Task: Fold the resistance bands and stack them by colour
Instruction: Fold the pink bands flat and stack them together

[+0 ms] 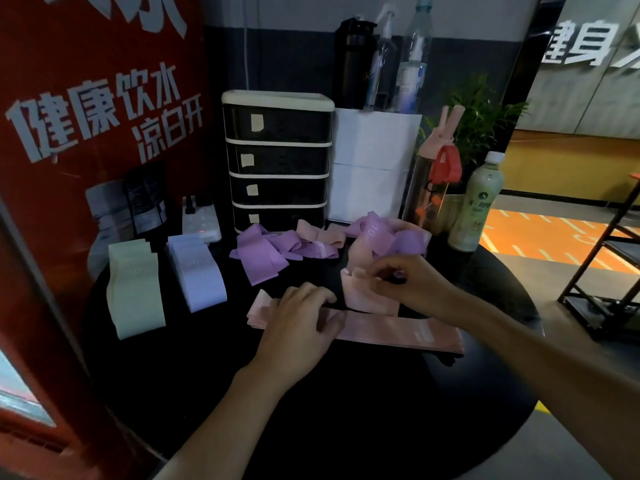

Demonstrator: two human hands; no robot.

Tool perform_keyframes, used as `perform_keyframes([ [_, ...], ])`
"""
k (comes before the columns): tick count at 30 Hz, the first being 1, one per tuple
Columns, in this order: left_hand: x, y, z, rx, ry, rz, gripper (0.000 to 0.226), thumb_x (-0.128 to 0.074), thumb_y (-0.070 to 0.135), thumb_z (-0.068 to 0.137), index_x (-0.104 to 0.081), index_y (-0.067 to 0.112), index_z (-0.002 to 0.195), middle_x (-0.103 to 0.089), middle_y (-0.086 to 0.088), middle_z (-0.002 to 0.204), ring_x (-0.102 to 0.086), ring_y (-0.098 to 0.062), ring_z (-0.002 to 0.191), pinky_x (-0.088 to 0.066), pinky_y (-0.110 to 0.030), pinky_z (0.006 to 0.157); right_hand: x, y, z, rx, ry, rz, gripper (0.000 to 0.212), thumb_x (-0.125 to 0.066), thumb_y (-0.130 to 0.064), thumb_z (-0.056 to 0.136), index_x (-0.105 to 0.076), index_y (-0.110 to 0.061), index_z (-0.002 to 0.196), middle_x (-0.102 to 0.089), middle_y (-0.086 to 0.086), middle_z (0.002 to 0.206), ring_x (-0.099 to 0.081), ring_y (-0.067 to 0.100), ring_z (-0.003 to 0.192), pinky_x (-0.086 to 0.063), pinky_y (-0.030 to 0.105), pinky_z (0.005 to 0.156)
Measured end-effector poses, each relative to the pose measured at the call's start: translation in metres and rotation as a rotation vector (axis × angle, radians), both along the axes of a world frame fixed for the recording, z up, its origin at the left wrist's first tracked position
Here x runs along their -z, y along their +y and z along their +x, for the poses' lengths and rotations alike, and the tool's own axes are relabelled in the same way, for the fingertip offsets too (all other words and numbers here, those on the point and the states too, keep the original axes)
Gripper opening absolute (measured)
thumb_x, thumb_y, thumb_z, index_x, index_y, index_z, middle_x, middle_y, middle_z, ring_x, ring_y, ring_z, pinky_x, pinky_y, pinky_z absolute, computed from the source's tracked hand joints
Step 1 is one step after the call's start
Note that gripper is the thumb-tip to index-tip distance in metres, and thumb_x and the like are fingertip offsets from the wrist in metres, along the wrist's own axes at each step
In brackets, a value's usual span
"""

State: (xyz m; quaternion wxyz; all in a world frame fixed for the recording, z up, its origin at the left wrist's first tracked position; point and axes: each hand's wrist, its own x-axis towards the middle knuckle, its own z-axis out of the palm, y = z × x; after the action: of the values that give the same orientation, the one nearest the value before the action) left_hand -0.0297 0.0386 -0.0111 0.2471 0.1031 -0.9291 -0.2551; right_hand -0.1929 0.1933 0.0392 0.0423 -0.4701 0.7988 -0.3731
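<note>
A long pink band [408, 332] lies flat across the black round table [346, 410]. My left hand [298, 323] rests on its left part with fingers loosely bent, pressing it down. My right hand [405, 280] pinches the top edge of a second pink band [363, 294], held up just behind the flat one. A folded green stack [135, 289] and a folded pale lilac stack [197, 271] sit at the left. Loose purple bands [266, 254] and mixed pink and purple bands [377, 235] lie in a heap at the back.
A black drawer unit [278, 161] and a white box [372, 164] stand behind the heap. Bottles [478, 202] stand at the back right, a power strip [202, 220] at the back left. A red panel [69, 168] borders the table's left; a black rack [609, 271] stands right.
</note>
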Motion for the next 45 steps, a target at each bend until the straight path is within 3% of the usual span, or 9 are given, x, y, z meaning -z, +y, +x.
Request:
perform_keyframes([
  [6,0.001,-0.002,0.000,0.010,-0.005,0.002,0.025,-0.061,0.042,0.092,-0.061,0.029,0.113,-0.054,0.015,0.110,-0.048,-0.011,0.108,-0.042,-0.041,0.095,0.011,-0.002,-0.005,-0.001,-0.032,0.118,0.022,-0.070,-0.018,0.087,-0.066,-0.014,0.109,-0.066,0.004,0.098,-0.062,0.020,0.086,-0.053,0.026,0.075],
  [11,0.002,-0.002,-0.001,0.015,0.006,0.001,0.021,-0.061,0.040,0.092,-0.062,0.030,0.110,-0.055,0.014,0.107,-0.049,-0.011,0.105,-0.044,-0.041,0.093,0.012,-0.003,-0.015,0.097,0.086,0.225,0.004,-0.067,-0.032,0.086,-0.067,-0.028,0.086,-0.066,-0.007,0.084,-0.061,0.010,0.077,-0.055,0.040,0.077],
  [13,0.003,-0.002,0.000,0.019,0.010,0.008,0.020,-0.061,0.037,0.091,-0.062,0.029,0.109,-0.055,0.013,0.106,-0.049,-0.012,0.104,-0.045,-0.041,0.093,0.010,-0.003,-0.017,0.108,0.087,0.256,0.012,-0.066,-0.028,0.085,-0.067,-0.026,0.073,-0.065,-0.008,0.077,-0.059,0.008,0.073,-0.053,0.042,0.076],
  [19,0.002,-0.001,0.000,0.011,0.004,0.017,0.018,-0.060,0.037,0.092,-0.063,0.029,0.109,-0.055,0.014,0.106,-0.049,-0.011,0.104,-0.045,-0.041,0.093,0.005,-0.002,-0.012,0.058,0.023,0.285,0.017,-0.067,-0.012,0.085,-0.064,-0.003,0.071,-0.059,0.002,0.074,-0.049,0.004,0.059,-0.041,0.015,0.056],
  [27,-0.002,0.000,0.005,0.033,0.058,0.039,0.020,-0.059,0.029,0.092,-0.064,0.023,0.110,-0.057,0.011,0.109,-0.050,-0.013,0.107,-0.044,-0.042,0.094,-0.026,-0.011,-0.001,0.195,-0.028,-0.055,0.009,-0.066,-0.004,0.083,-0.064,-0.010,0.077,-0.056,-0.004,0.071,-0.050,0.004,0.061,-0.043,0.026,0.059],
  [32,-0.029,-0.002,0.000,0.023,0.223,0.009,0.018,-0.059,0.034,0.085,-0.066,0.023,0.097,-0.065,0.009,0.096,-0.060,-0.016,0.093,-0.050,-0.043,0.083,-0.064,-0.019,0.008,0.234,-0.178,-0.331,0.026,-0.070,-0.001,0.081,-0.061,-0.024,0.088,-0.065,0.014,0.090,-0.062,0.019,0.071,-0.057,0.038,0.059],
  [37,-0.094,-0.002,-0.021,0.065,0.357,0.311,0.018,-0.066,0.009,0.089,-0.068,0.014,0.107,-0.066,0.004,0.103,-0.060,0.000,0.087,-0.041,-0.004,0.072,-0.100,-0.029,0.024,0.216,-0.249,-0.451,0.021,-0.070,-0.002,0.085,-0.063,-0.010,0.103,-0.053,0.001,0.077,-0.055,-0.003,0.053,-0.044,0.015,0.045],
  [40,-0.125,-0.001,-0.029,0.129,0.388,0.382,0.025,-0.068,0.012,0.091,-0.068,0.007,0.116,-0.070,0.000,0.108,-0.065,-0.011,0.095,-0.050,-0.011,0.072,-0.116,-0.032,0.034,0.194,-0.299,-0.482,0.016,-0.070,-0.004,0.085,-0.064,-0.017,0.093,-0.062,0.005,0.083,-0.060,0.007,0.061,-0.047,0.015,0.049],
  [45,-0.150,-0.004,-0.031,0.173,0.449,0.460,0.015,-0.072,0.010,0.088,-0.072,0.010,0.104,-0.075,-0.006,0.097,-0.070,-0.025,0.092,-0.056,-0.043,0.088,-0.136,-0.031,0.050,0.018,-0.562,-0.617,0.011,-0.053,-0.002,0.096,-0.064,-0.001,0.096,-0.068,0.026,0.101,-0.071,0.029,0.091,-0.060,0.032,0.078],
])
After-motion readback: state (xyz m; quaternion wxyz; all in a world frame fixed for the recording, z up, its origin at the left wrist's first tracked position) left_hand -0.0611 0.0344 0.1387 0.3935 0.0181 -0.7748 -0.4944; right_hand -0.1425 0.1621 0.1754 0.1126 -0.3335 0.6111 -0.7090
